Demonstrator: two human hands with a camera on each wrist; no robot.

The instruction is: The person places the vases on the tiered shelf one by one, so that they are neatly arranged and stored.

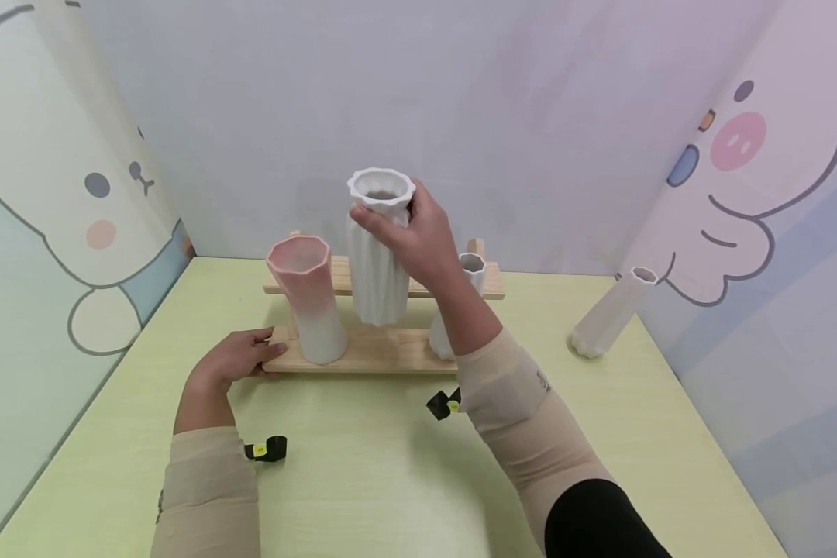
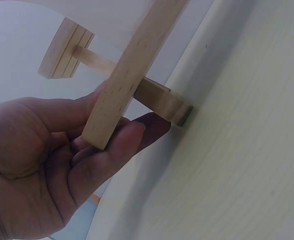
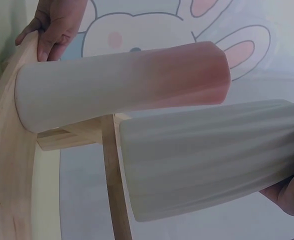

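While my left hand (image 1: 235,356) pinches the left end of the lower board (image 1: 387,354) of a two-tier wooden rack, thumb above and fingers beneath, my right hand (image 1: 425,236) grips a white fluted vase (image 1: 377,267) just below its scalloped rim, thumb and fingers curled round it. I hold that vase clear of the lower board, between the pink-and-white vase (image 1: 312,302) on my left and a slim white vase (image 1: 442,339), partly hidden by my forearm, on my right. Another white vase (image 1: 610,318) stands on the pale table (image 1: 335,488), well apart to the right.
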